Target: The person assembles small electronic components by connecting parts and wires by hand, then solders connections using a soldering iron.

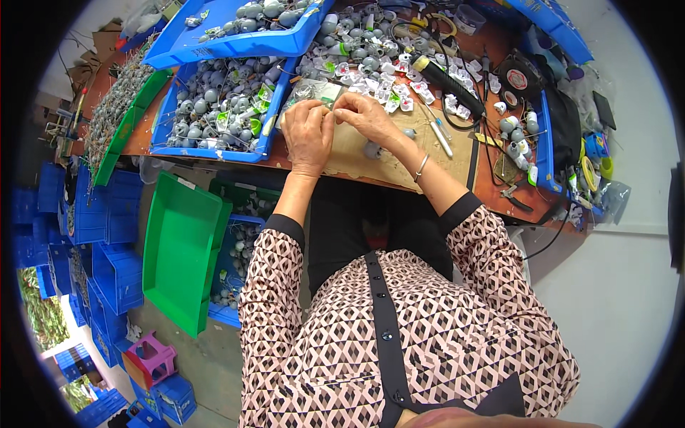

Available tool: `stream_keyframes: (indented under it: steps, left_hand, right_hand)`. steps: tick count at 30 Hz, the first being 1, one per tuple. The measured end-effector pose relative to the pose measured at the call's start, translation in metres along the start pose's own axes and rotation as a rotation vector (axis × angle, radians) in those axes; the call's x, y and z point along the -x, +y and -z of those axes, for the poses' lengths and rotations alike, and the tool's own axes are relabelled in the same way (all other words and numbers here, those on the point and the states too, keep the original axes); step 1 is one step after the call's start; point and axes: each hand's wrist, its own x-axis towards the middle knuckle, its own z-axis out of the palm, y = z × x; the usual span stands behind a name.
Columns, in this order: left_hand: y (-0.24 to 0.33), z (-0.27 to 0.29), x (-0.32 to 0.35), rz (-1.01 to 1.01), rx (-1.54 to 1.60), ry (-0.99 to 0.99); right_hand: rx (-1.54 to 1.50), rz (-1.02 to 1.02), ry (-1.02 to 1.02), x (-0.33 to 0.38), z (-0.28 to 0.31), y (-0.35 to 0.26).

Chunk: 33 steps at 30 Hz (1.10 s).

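Observation:
My left hand (308, 135) and my right hand (367, 118) meet over a worn cardboard sheet (349, 160) at the table's front. The fingers of both are pinched together, close to each other. Whatever is between the fingertips is too small to make out. Just beyond them lies a small heap of clear and pale green bits (317, 91). Beneath my right wrist a grey round bulb-like part (372, 150) rests on the cardboard. A white pen (441, 139) lies right of my right hand.
Blue trays (267, 146) of grey bulb-like parts stand left, one stacked higher (235, 48). White plastic pieces (399, 93) spread behind the hands. A black-and-yellow corded tool (453, 89), pliers (515, 200) and another blue tray (546, 143) are right. A green tray (182, 250) stands below, left.

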Motion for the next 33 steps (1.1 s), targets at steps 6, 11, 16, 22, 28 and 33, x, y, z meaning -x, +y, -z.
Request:
stream_keyframes:
  steps: [6, 11, 16, 22, 28, 33]
  left_hand:
    - [-0.008, 0.001, 0.005, -0.054, 0.044, 0.003]
    - [-0.007, 0.003, 0.014, -0.047, 0.042, -0.006]
    - [-0.012, 0.003, 0.024, -0.044, 0.009, -0.029]
    - [-0.010, 0.002, 0.025, -0.043, -0.003, -0.011]
    - [-0.010, 0.000, 0.026, -0.042, 0.014, -0.012]
    - [-0.010, 0.000, 0.025, -0.041, 0.006, -0.010]
  right_hand:
    - [0.008, -0.113, -0.131, 0.000, 0.004, 0.000]
    - [0.090, -0.240, 0.035, -0.007, 0.004, 0.010]
    - [0.093, -0.326, 0.015, -0.016, -0.001, 0.006]
    - [0.106, -0.395, 0.024, -0.021, -0.003, 0.007]
    - [0.108, -0.300, 0.133, -0.014, -0.009, 0.003]
    - [0.056, -0.305, 0.134, -0.014, -0.010, 0.003]
